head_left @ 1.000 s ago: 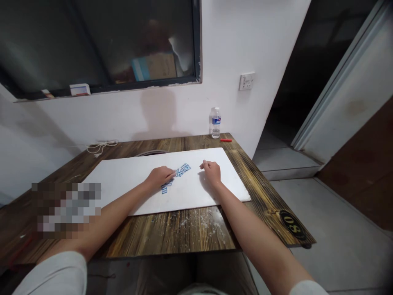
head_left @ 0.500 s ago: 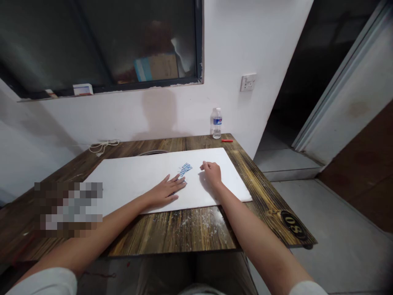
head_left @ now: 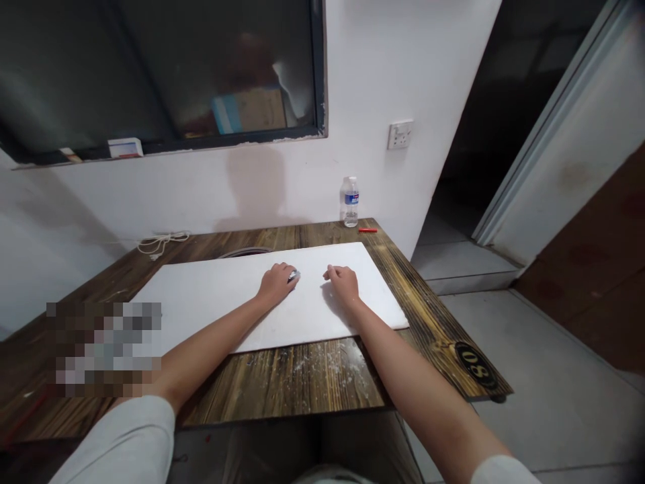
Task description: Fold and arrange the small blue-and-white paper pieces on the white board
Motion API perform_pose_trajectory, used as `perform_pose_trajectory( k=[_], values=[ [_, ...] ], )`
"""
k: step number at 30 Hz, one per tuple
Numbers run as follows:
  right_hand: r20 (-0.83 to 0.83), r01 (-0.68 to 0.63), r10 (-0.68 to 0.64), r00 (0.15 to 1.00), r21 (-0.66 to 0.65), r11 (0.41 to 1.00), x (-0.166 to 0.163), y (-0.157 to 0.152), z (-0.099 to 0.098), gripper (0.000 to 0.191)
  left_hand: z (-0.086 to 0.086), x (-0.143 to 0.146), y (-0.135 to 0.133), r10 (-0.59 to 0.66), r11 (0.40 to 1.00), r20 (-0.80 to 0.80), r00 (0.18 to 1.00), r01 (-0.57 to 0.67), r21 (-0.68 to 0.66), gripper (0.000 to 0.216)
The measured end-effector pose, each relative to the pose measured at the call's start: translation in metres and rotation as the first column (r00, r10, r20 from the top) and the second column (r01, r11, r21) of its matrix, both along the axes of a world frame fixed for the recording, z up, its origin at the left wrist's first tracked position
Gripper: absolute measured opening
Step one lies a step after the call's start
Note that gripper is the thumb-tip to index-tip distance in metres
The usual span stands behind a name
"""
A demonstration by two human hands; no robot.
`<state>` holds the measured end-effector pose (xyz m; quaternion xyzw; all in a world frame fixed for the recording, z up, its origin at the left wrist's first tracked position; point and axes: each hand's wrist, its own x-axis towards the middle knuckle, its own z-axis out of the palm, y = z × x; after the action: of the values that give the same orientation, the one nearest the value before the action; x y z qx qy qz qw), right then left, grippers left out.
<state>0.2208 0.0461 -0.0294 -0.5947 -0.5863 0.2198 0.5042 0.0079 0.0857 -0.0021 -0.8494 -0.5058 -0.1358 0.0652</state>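
On a white board point(head_left: 201, 302), my left hand point(head_left: 277, 284) is curled over small flat blue-and-white pieces point(head_left: 293, 275). Only an edge of them shows at the fingertips, and the rest is hidden beneath the fingers. To the right, my right hand point(head_left: 342, 284) hovers or rests over the same board, casting a shadow. Its fingers are bent in with thumb and forefinger together, and whatever may be between them is too small to make out.
The board lies on a dark wooden table point(head_left: 312, 390). At the back stand a water bottle point(head_left: 351, 202) and a red pen point(head_left: 367, 230). A white cable point(head_left: 162, 243) lies back left. A blurred patch covers the left side. A number plate point(head_left: 474, 364) marks the right corner.
My left hand, spread flat beside the blue-and-white pieces before, has moved forward and closed over them. My right hand stays nearly in place. The view has shifted slightly.
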Motion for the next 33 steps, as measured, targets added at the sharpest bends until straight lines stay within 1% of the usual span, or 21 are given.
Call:
perform_pose_trajectory(
  k=[2,5,6,8,10,12,14,17,18,19,20,21,23,25,26,28,30,33],
  values=[
    [-0.004,0.003,-0.003,1.000,0.002,1.000,0.000,0.000,0.000,0.046,0.000,-0.012,-0.011,-0.056,0.998,0.001,0.998,0.056,-0.015,0.032],
    [-0.011,0.004,-0.004,1.000,-0.009,1.000,0.000,-0.001,0.000,0.046,-0.003,-0.033,-0.031,-0.193,0.978,0.045,0.980,0.196,-0.076,0.035],
    [-0.011,0.002,-0.003,1.000,-0.014,1.000,0.000,-0.001,0.000,0.046,-0.003,-0.039,-0.038,-0.267,0.955,0.048,0.963,0.271,-0.119,0.039],
    [-0.009,-0.001,0.001,1.000,-0.024,1.000,0.000,0.000,0.000,0.045,-0.002,-0.050,-0.051,-0.413,0.881,0.026,0.910,0.407,-0.241,0.049],
    [-0.002,-0.002,0.002,1.000,-0.029,1.000,0.000,0.001,0.000,0.044,0.001,-0.056,-0.061,-0.504,0.808,-0.017,0.864,0.464,-0.364,0.064],
    [0.002,0.000,0.000,1.000,-0.031,1.000,0.000,0.001,-0.001,0.044,0.005,-0.056,-0.067,-0.562,0.751,-0.043,0.826,0.488,-0.444,0.075],
    [0.002,0.002,-0.002,1.000,-0.031,1.000,0.000,0.001,-0.001,0.044,0.008,-0.047,-0.069,-0.594,0.720,-0.042,0.803,0.508,-0.474,0.073],
    [-0.007,0.001,-0.001,1.000,-0.032,1.000,0.000,0.000,-0.001,0.043,0.008,-0.025,-0.066,-0.644,0.684,-0.052,0.763,0.544,-0.487,0.073],
    [-0.008,-0.001,0.000,1.000,-0.030,1.000,0.000,0.000,-0.001,0.043,0.006,-0.016,-0.065,-0.646,0.690,-0.069,0.761,0.543,-0.479,0.076],
    [-0.007,-0.002,0.001,1.000,-0.027,1.000,0.000,0.000,0.000,0.043,0.004,-0.007,-0.063,-0.625,0.716,-0.089,0.775,0.524,-0.461,0.079],
    [-0.003,-0.002,0.002,1.000,-0.025,1.000,0.000,0.000,0.000,0.043,0.001,0.001,-0.060,-0.584,0.755,-0.108,0.804,0.490,-0.436,0.083],
    [0.002,-0.003,0.003,1.000,-0.023,1.000,0.000,-0.001,0.000,0.043,-0.002,0.009,-0.058,-0.526,0.800,-0.122,0.842,0.440,-0.407,0.086],
    [0.011,-0.002,0.002,1.000,-0.024,1.000,0.001,0.000,0.000,0.042,-0.006,0.020,-0.052,-0.357,0.890,-0.120,0.926,0.298,-0.345,0.085],
    [0.011,0.000,0.000,1.000,-0.031,1.000,0.001,0.000,0.001,0.042,-0.008,0.023,-0.046,-0.197,0.945,-0.093,0.976,0.164,-0.282,0.072],
    [0.007,-0.001,0.001,1.000,-0.036,0.999,0.001,0.000,0.001,0.042,-0.007,0.022,-0.042,-0.146,0.961,-0.076,0.986,0.123,-0.249,0.062],
    [0.000,-0.005,0.005,1.000,-0.050,0.999,0.001,0.000,0.001,0.043,-0.005,0.014,-0.036,-0.121,0.977,-0.048,0.991,0.111,-0.181,0.048],
    [-0.010,-0.009,0.008,1.000,-0.066,0.998,0.001,0.000,0.001,0.043,0.000,0.000,-0.032,-0.124,0.983,-0.045,0.991,0.116,-0.140,0.044],
    [-0.010,-0.026,0.025,1.000,-0.076,0.997,0.000,0.001,-0.001,0.042,0.006,-0.024,-0.035,-0.126,0.986,-0.089,0.988,0.114,-0.124,0.045]
  ],
)
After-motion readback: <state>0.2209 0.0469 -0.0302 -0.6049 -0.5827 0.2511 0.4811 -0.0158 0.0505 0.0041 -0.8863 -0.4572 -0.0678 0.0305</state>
